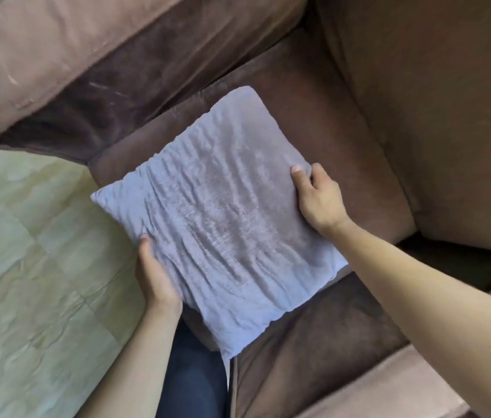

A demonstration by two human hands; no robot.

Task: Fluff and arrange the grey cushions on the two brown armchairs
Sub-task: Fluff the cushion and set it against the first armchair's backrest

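Far left, a pale tiled floor (27, 236) is seen, w/ the armchair's arm (57, 55) above it in lighter and darker brown. The left hand (155, 279) is placed at the lower-left edge of the cushion (217, 218); its grip is closed on that edge, thumb on the top face, fingers hidden under the fabric. Below it, a leg in dark blue trousers (190, 372) is seen between the forearms. The cushion, grey and wrinkled, is held flat-on to the camera over the front of the chair seat (343, 146), approx. centre frame; whether its far corner touches the seat cannot be told. The right hand (316, 197) is set on the cushion's right edge, grip pinched on the fabric, thumb on top, fingers curled behind. Far right, the backrest (449, 116) is seen.
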